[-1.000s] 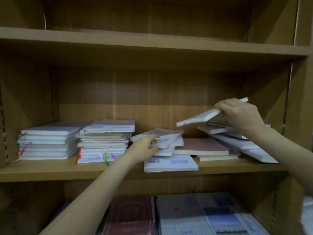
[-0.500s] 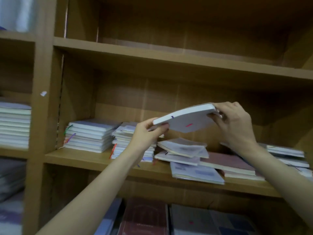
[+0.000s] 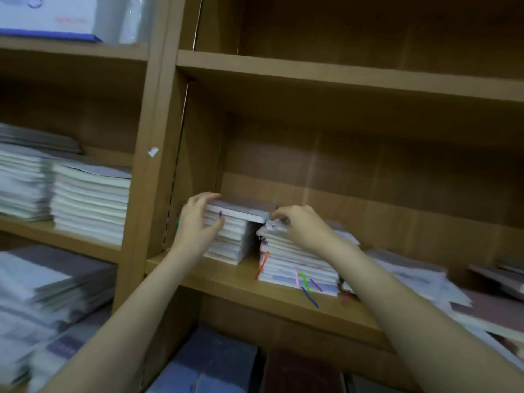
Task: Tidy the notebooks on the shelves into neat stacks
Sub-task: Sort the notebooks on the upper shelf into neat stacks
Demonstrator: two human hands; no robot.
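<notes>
This looks like a store room or a shop that keeps paper goods. Tall brown wooden shelves fill the whole view. Many notebooks that look the same sit in piles on them. More piles lie on the shelf below, and some are in clear wrap.
</notes>
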